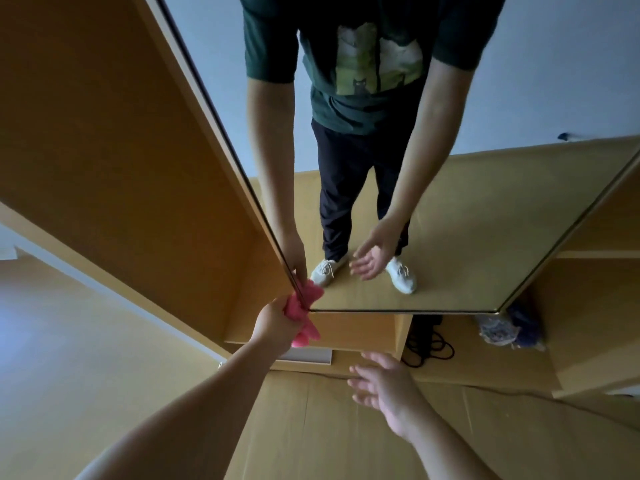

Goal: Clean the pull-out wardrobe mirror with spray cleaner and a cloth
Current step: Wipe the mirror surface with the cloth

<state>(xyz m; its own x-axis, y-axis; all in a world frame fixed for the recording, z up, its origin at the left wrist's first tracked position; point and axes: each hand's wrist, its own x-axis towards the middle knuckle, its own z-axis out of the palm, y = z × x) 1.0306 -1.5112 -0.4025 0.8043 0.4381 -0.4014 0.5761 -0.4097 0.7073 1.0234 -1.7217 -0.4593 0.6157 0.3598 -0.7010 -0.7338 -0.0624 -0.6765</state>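
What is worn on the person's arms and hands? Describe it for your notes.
Nothing on the left hand or right hand: no gloves or watch show. Both forearms are bare. The mirror reflects short dark green T-shirt sleeves.

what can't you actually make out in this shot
Spray cleaner: nowhere in the head view.
Pink cloth: bunched in the left hand at the mirror lower corner, so the fingers hide much of it.
Mirror top: cut off by the frame's upper edge.
Blue-and-white bundle under the mirror: dim, partly behind its lower corner; unidentifiable.
Smears on the glass: too faint to tell.
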